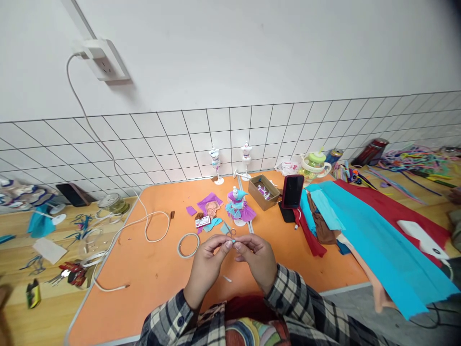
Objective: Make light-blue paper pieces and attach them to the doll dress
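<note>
My left hand (212, 257) and my right hand (256, 255) meet over the orange table, thumbs and fingertips pinched together. Between them is a tiny piece of blue paper (234, 241), mostly covered by the fingers. Just beyond the fingertips lies a small pair of scissors (231, 231). Behind it stands a little dress form (236, 205) dressed in blue and purple crepe paper. Purple scraps (209, 202) and blue scraps (213, 224) lie left of it, beside a small white box (202, 221). A roll of tape (188, 245) rests flat near my left hand.
Two more dress forms (215, 166) stand by the tiled wall. To the right are a cardboard box (264, 192), a phone on a stand (292, 191) and long blue crepe paper (378, 240) overhanging the table edge. A white cable (147, 226) loops across the left side.
</note>
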`<action>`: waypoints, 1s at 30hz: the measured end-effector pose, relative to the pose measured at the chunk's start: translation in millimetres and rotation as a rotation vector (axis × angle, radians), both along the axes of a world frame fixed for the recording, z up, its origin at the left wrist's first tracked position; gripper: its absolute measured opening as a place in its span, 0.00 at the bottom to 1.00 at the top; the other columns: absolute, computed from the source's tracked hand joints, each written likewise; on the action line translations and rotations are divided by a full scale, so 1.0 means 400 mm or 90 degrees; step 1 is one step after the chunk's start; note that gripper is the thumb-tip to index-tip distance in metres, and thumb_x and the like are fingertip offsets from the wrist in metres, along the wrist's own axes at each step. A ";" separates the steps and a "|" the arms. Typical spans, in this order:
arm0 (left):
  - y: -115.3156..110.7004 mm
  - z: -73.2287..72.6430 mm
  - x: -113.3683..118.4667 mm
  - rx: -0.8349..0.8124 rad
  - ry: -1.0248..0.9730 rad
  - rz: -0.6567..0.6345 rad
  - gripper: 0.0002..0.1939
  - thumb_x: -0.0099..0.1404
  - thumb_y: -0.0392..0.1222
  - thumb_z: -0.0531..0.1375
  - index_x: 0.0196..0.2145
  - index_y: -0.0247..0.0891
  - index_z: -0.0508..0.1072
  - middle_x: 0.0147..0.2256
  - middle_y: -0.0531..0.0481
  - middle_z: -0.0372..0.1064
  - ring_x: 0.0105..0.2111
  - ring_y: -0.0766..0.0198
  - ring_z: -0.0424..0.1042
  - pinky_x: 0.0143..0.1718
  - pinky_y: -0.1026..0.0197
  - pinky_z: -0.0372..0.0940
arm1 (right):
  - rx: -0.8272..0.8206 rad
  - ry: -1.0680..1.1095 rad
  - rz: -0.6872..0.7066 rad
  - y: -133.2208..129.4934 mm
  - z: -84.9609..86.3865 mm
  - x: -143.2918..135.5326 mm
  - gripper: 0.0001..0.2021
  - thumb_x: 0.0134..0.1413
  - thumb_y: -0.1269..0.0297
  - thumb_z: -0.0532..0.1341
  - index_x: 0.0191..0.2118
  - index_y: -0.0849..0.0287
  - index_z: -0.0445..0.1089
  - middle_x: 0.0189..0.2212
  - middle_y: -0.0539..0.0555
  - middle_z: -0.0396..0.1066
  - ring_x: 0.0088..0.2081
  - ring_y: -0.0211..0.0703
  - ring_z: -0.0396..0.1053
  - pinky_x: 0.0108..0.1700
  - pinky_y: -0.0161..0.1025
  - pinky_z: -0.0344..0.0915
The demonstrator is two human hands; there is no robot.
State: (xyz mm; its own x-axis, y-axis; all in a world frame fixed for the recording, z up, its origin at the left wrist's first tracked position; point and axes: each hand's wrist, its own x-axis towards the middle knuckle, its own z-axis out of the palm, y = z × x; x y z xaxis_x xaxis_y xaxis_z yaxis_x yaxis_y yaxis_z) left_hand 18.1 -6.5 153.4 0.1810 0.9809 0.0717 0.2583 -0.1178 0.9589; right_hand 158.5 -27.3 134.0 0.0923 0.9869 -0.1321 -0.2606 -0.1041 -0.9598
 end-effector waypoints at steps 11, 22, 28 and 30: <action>0.030 0.093 -0.049 0.178 0.282 -0.280 0.12 0.67 0.47 0.55 0.33 0.44 0.78 0.30 0.50 0.75 0.33 0.61 0.72 0.38 0.61 0.64 | 0.024 -0.145 0.243 0.026 0.011 0.095 0.10 0.46 0.56 0.65 0.29 0.59 0.74 0.29 0.51 0.66 0.30 0.39 0.66 0.22 0.33 0.69; 0.034 0.096 -0.028 0.329 0.529 -0.341 0.10 0.67 0.39 0.55 0.31 0.42 0.75 0.28 0.51 0.73 0.32 0.61 0.70 0.41 0.55 0.58 | 0.339 -0.698 0.324 0.073 0.082 0.109 0.02 0.51 0.71 0.64 0.31 0.58 0.71 0.31 0.49 0.68 0.34 0.38 0.66 0.36 0.34 0.61; 0.052 0.052 -0.021 0.187 0.403 -0.049 0.07 0.62 0.38 0.58 0.30 0.39 0.76 0.31 0.49 0.76 0.33 0.58 0.73 0.36 0.58 0.62 | 0.386 -0.860 0.148 0.065 0.068 0.051 0.05 0.59 0.67 0.56 0.37 0.57 0.70 0.34 0.53 0.69 0.35 0.41 0.67 0.34 0.35 0.61; 0.055 0.042 -0.020 0.078 0.246 -0.001 0.08 0.61 0.41 0.58 0.28 0.38 0.76 0.30 0.49 0.76 0.32 0.59 0.73 0.35 0.60 0.64 | 0.394 -0.794 0.066 0.057 0.051 0.038 0.07 0.61 0.67 0.55 0.37 0.56 0.71 0.33 0.53 0.70 0.34 0.39 0.68 0.35 0.34 0.62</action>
State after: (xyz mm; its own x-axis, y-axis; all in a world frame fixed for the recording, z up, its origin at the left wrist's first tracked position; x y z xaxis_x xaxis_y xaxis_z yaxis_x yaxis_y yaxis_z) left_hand 10.2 15.6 170.3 0.2191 0.9690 0.1144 0.5972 -0.2259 0.7697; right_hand 173.7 -4.3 154.5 -0.2522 0.8637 0.4364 0.7725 0.4513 -0.4467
